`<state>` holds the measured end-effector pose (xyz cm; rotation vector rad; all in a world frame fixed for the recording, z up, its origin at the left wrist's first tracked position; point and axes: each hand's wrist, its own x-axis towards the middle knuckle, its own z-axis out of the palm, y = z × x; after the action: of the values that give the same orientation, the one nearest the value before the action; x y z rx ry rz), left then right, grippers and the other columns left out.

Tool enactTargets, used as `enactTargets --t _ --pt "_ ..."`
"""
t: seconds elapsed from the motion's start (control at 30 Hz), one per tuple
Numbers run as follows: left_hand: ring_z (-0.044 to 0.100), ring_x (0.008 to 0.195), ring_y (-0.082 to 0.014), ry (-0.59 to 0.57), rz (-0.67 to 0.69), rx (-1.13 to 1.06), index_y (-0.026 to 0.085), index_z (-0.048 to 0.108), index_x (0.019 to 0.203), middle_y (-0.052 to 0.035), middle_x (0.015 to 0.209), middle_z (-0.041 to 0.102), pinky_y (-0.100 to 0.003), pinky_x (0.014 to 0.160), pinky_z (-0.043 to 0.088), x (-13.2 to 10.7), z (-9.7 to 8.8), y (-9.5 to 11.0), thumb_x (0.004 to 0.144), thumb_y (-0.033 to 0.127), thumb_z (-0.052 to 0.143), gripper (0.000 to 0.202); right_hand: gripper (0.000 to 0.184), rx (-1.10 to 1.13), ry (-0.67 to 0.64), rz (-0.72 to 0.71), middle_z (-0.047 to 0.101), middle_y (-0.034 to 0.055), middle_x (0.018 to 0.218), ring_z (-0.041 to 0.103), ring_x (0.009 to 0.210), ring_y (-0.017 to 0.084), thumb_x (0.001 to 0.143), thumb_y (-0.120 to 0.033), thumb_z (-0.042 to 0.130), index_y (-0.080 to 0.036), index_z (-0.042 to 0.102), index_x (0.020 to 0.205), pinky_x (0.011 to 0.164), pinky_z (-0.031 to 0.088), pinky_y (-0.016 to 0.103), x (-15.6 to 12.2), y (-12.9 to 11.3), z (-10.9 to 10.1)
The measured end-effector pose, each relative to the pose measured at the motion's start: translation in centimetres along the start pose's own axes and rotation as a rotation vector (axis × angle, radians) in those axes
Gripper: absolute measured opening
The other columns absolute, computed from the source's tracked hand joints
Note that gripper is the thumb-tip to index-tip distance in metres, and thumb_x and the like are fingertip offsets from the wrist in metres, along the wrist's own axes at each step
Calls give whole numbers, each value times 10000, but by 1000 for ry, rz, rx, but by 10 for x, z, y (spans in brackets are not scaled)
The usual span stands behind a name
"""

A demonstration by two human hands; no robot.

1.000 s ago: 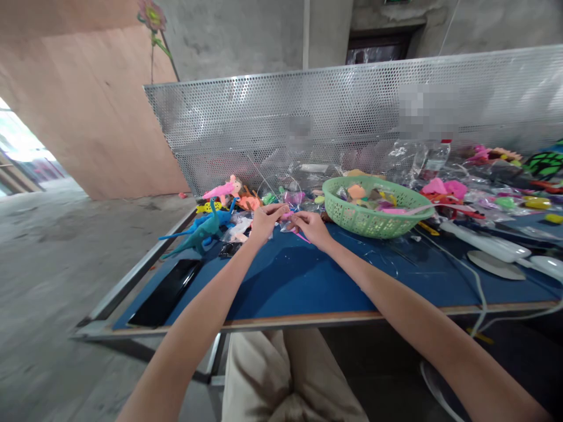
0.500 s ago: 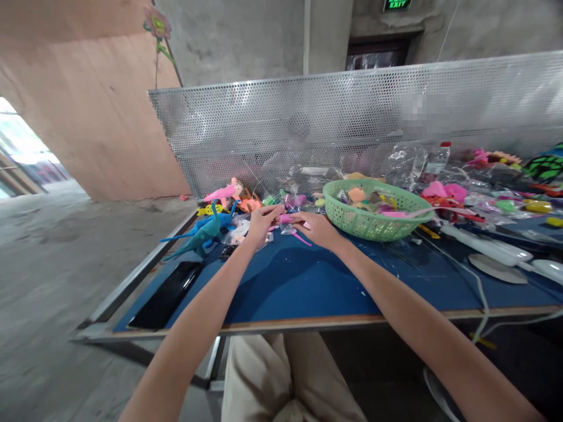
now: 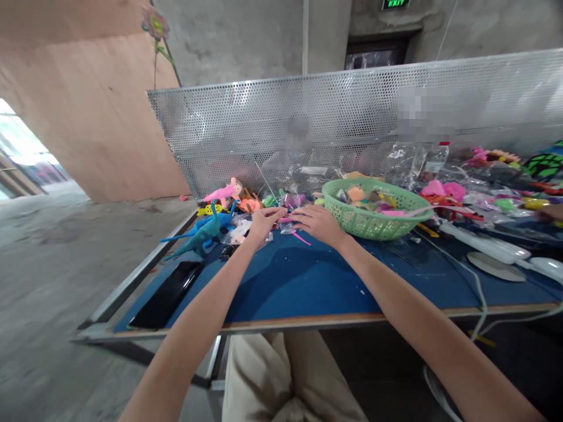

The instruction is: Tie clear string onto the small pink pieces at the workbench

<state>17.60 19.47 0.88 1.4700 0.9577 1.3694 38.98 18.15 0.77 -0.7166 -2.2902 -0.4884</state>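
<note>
Over the far side of the blue table, my left hand (image 3: pixel 265 225) pinches a small pink piece (image 3: pixel 285 220) between thumb and fingertips. My right hand (image 3: pixel 319 224) grips the other end of it, the fingers reaching over it from the right. Much of the piece is hidden by the fingers, and its exact kind is unclear. Just below lies a thin pink strip (image 3: pixel 301 237) on the table, beside crumpled clear plastic (image 3: pixel 287 228). A teal long-necked dinosaur figure (image 3: pixel 206 234) stands left of my left hand.
A green basket (image 3: pixel 373 225) of colourful pieces stands close by my right hand. A black phone-like slab (image 3: pixel 166 295) lies at the front left. White-handled tools (image 3: pixel 488 243) and a cable (image 3: pixel 477 287) lie at right. Behind rises a perforated metal panel (image 3: pixel 264 117).
My right hand has turned, its fingers now extended over the pink piece, which shows less. My left hand stays nearly in place. A blurred hand-like shape has appeared at the right edge.
</note>
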Motion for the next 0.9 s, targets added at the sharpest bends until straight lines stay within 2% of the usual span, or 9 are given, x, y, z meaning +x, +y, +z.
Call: enactTargets --t 0.1,0.2,0.4,0.53,0.73,0.9 --pt "520 536 -91 6 10 34 159 813 911 -29 668 683 -209 476 403 -1 2 1 664 486 850 412 326 -3 13 34 741 44 1190 645 1040 233 1019 -430 514 -257 743 1174 917 422 394 1 -2 -3" --pt "523 533 -90 14 17 52 161 813 910 -36 699 702 -209 472 398 -3 3 2 665 484 850 407 324 9 30 55 753 34 1168 642 1008 227 1024 -433 504 -269 760 1137 891 396 398 2 -5 -5" --pt "535 530 -104 6 22 43 161 809 922 -22 627 666 -204 451 391 -6 6 4 678 477 847 401 319 34 38 92 762 25 1142 625 988 232 1023 -435 506 -294 779 1109 904 372 420 2 -6 -6" --pt "548 535 -107 2 30 70 150 808 918 -40 663 691 -204 446 395 -8 8 7 698 473 836 392 323 52 43 113 769 14 1117 623 973 226 1028 -434 497 -308 792 1072 913 362 419 2 -6 -6" --pt "586 570 -114 -3 35 47 154 811 937 -43 706 722 -240 571 498 -10 11 9 714 424 834 351 313 67 85 134 774 6 1069 615 942 209 1021 -434 515 -302 797 992 922 332 409 1 -6 -2" --pt "638 643 -140 -14 58 59 159 813 929 -61 777 753 -257 638 519 -10 12 7 699 413 849 345 313 51 72 141 777 6 1021 593 906 206 1009 -443 537 -277 793 939 905 319 405 1 -5 -3"
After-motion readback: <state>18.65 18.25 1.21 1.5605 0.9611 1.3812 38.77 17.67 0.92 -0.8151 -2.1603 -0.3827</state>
